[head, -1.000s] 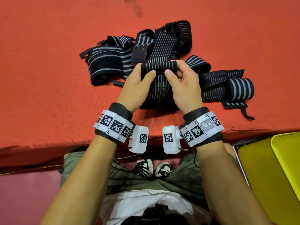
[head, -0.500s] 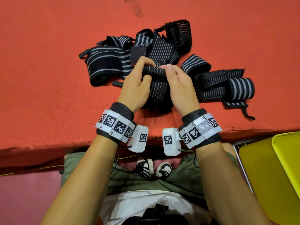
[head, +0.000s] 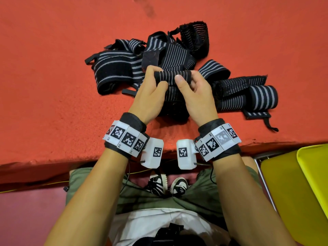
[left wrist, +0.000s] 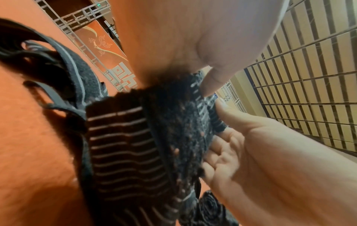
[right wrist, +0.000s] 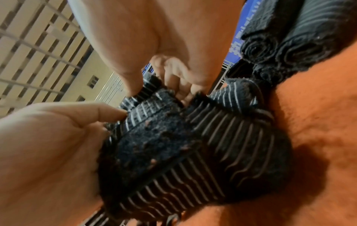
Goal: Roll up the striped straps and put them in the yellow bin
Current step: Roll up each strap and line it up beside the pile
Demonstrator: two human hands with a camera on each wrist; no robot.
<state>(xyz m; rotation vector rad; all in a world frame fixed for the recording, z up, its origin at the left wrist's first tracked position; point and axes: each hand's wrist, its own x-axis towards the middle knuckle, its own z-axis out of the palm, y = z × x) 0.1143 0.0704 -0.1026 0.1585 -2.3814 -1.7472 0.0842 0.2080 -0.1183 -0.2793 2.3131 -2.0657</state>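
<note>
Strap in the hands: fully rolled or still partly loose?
Partly rolled. Both hands, left and right, pinch a short roll at the top of the strap; its unrolled length hangs below onto the red surface.

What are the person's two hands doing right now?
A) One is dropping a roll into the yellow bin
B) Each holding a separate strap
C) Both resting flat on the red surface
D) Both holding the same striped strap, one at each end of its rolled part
D: the left hand and the right hand each pinch an end of the rolled part of one striped strap, lifted above the pile.
</note>
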